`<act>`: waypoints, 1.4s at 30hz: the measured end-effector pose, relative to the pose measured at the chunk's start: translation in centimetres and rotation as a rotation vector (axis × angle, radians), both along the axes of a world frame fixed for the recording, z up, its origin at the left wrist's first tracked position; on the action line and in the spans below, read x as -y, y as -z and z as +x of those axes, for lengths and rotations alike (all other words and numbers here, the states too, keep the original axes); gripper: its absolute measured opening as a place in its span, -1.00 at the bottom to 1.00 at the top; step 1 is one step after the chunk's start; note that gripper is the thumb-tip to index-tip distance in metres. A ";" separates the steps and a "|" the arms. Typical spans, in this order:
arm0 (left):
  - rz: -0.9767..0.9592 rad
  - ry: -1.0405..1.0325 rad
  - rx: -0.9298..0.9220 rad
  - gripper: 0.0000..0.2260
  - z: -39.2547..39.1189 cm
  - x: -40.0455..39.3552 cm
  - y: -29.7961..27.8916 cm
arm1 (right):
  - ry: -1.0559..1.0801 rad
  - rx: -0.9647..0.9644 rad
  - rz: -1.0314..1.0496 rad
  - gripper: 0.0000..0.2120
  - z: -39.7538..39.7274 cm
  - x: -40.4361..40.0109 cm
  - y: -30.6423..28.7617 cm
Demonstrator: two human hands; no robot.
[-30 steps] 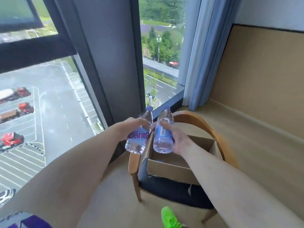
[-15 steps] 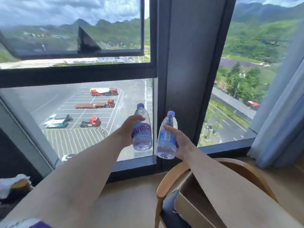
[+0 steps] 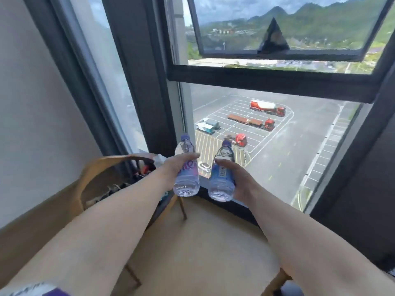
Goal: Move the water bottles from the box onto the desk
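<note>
I hold two clear water bottles with blue caps, side by side at mid-frame, in front of the window. My left hand (image 3: 174,167) grips the left bottle (image 3: 186,180), which carries a purple label. My right hand (image 3: 237,178) grips the right bottle (image 3: 221,184) around its label. Both bottles are upright, tilted slightly away, and held in the air above the floor. The box and the desk are out of view.
A wooden chair (image 3: 94,167) with dark clutter on its seat stands at the left, against the white wall (image 3: 32,103). The dark-framed window (image 3: 267,80) fills the background. Beige floor (image 3: 203,242) lies below my arms. Another wooden chair edge (image 3: 277,280) shows at bottom right.
My view has swung left, away from the chair with the box, past the window. Both hands still carry the bottles, held together ahead of me.
</note>
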State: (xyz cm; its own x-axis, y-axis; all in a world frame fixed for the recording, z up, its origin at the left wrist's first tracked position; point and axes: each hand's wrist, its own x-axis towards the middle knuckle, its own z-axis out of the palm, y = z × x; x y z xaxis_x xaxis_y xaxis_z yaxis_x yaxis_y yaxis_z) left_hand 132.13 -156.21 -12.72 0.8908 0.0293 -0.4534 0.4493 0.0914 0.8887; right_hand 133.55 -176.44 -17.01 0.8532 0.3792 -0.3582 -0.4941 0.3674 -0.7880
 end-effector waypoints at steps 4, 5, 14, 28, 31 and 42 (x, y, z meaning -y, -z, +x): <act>-0.004 -0.181 0.019 -0.75 -4.7 -7.3 -1.0 | -0.201 0.027 -0.061 -0.67 -1.0 -8.3 -1.6; -0.008 -0.229 0.032 -0.78 -6.0 -9.2 -1.3 | -0.249 0.036 -0.070 -0.66 -1.5 -10.5 -2.0; 0.018 -0.523 0.068 -0.60 -20.1 -28.2 -1.9 | -0.509 0.123 -0.097 -0.55 -10.9 -32.1 -4.1; -0.024 -1.068 0.041 -0.66 -46.6 -52.9 -0.9 | -1.036 0.100 -0.059 -0.71 -30.6 -63.9 -3.6; -0.019 -1.184 0.047 -0.63 -51.2 -56.8 -0.7 | -1.150 0.093 -0.054 -0.76 -34.1 -70.0 -3.3; 0.065 -1.525 0.048 -0.56 -62.4 -76.7 -1.4 | -1.508 0.099 -0.003 -0.65 -44.5 -96.4 -1.9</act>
